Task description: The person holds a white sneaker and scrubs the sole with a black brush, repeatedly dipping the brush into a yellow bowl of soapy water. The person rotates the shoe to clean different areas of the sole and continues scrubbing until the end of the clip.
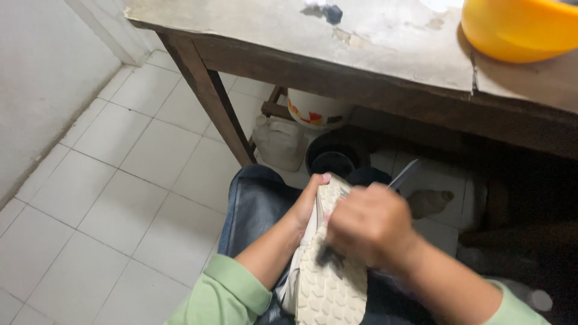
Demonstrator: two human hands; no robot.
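Observation:
A pale shoe lies sole-up on my lap, its cream patterned sole [328, 289] facing me. My left hand [308, 201] grips the shoe along its left side near the toe, thumb over the edge of the sole. My right hand [370, 225] is closed around a thin tool with a light handle [402, 174] that sticks out up and to the right. Its dark lower end [330, 257] rests against the middle of the sole. I wear jeans and green sleeves.
A worn wooden table [361, 57] stands just ahead, with a yellow bowl [518, 27] at its right end. Under it are a white bucket [313, 108], a dark pot [337, 157], a pale bag [278, 141] and a plastic bottle [428, 201]. White tiled floor [120, 180] lies to the left.

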